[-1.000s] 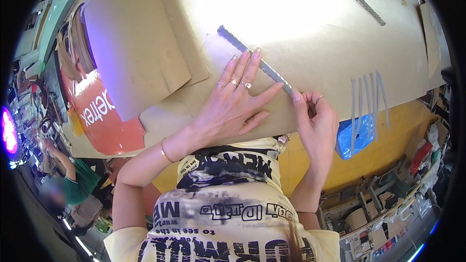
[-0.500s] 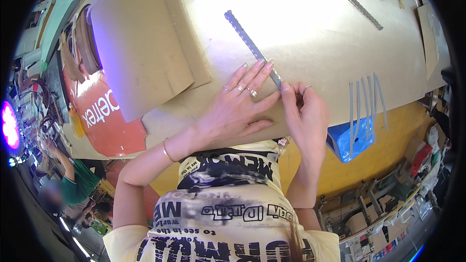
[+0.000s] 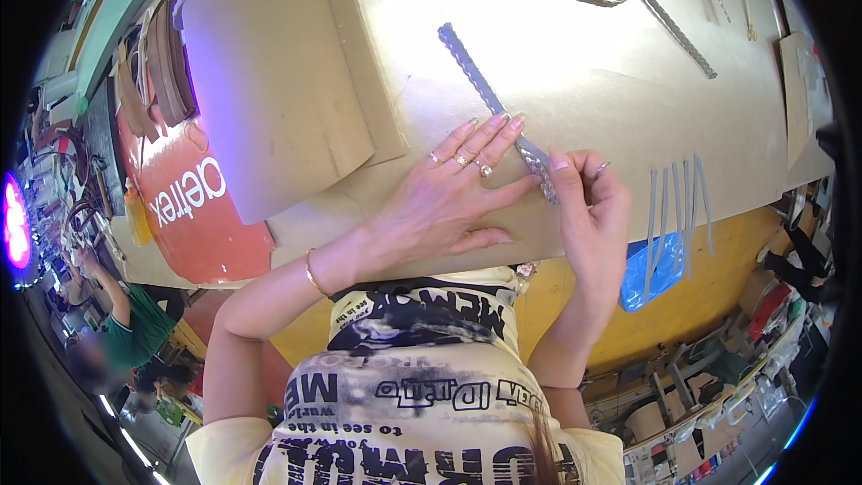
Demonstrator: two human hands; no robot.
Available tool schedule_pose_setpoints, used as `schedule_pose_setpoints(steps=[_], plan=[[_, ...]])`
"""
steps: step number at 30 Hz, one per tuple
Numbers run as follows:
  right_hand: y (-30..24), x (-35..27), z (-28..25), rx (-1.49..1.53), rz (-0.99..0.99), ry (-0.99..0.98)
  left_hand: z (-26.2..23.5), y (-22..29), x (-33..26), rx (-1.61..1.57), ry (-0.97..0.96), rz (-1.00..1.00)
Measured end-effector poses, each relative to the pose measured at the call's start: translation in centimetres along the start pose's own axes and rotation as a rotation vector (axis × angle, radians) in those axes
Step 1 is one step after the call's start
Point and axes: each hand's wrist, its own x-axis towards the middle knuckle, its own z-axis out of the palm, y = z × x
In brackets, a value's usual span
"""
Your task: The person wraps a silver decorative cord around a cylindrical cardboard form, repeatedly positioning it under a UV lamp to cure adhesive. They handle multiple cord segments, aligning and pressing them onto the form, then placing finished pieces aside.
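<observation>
A braided grey strap (image 3: 469, 67) lies slantwise on the brown-covered table, with a flat grey strip along much of its top. My left hand (image 3: 453, 175) rests on it, fingers spread, the fingertips pressing near its middle. Beyond those fingertips the strap's near end shows bare braid. Just right of that end, my right hand (image 3: 593, 193) is closed in a pinch, thumb against forefinger, apparently on the near end of the flat grey strip. The fingers partly hide what they grip.
Several thin grey strips (image 3: 665, 216) hang over the table's front edge at the right, before a blue bag (image 3: 650, 280). More braided straps (image 3: 678, 27) lie at the far right. A large curved brown sheet (image 3: 278, 90) and a red board (image 3: 215, 233) are at the left.
My right hand has shifted right and slightly nearer, off the strap's near end, where bare braid now shows. My left hand stays pressed on the strap. The whole view has shifted slightly.
</observation>
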Motion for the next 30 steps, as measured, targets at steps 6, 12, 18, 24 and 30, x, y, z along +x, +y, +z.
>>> schedule_pose_setpoints(steps=[6, 12, 18, 24, 30], plan=[[0.7, -0.5, -0.8, -0.173, -0.022, 0.029, -0.6, 0.4, 0.0, -0.021, -0.007, -0.019], [1.4, -1.6, 0.0, -0.390, -0.021, 0.101, -1.0, 0.7, 0.0, -0.033, -0.051, -0.046], [0.8, -1.6, 0.1, -0.480, -0.009, 0.096, -1.0, 0.7, 0.2, -0.028, -0.078, -0.055], [0.7, -1.6, 0.3, -0.491, -0.018, 0.107, -1.0, 0.4, 0.1, -0.031, -0.118, -0.047], [0.6, -1.6, 0.4, -0.507, -0.017, 0.105, -1.0, 0.0, -0.1, -0.018, -0.123, -0.022]])
